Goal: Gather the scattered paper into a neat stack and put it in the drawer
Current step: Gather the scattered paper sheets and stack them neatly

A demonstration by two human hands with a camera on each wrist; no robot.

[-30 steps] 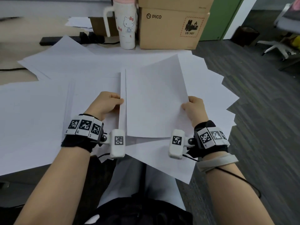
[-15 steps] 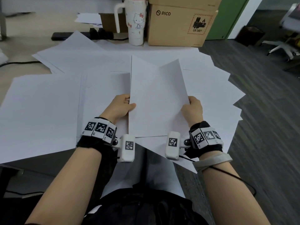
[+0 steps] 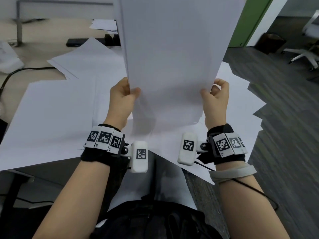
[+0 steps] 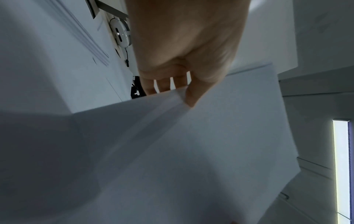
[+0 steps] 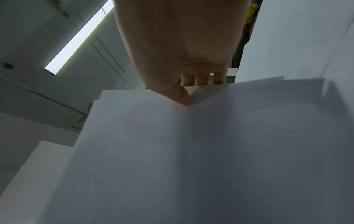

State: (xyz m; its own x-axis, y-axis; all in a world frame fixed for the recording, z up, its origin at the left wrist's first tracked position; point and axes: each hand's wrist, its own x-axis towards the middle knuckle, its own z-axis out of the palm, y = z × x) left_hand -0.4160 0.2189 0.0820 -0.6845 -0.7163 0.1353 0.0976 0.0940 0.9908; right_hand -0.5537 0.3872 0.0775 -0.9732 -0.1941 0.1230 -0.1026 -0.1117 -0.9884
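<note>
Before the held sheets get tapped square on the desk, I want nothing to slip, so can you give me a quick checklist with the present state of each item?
1. Left hand grips the held sheets at their left edge: ok.
2. Right hand grips their right edge: ok.
3. Held sheets upright, lifted off the desk: ok.
4. Edges flush: not ok, the right wrist view shows corners stepped.
5. All scattered paper gathered: not ok.
6. Drawer open and ready: cannot tell, none in view.

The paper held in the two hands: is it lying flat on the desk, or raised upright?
Raised upright. The held paper stands on end above the scattered sheets, pinched at its sides by the left hand and right hand.
</note>
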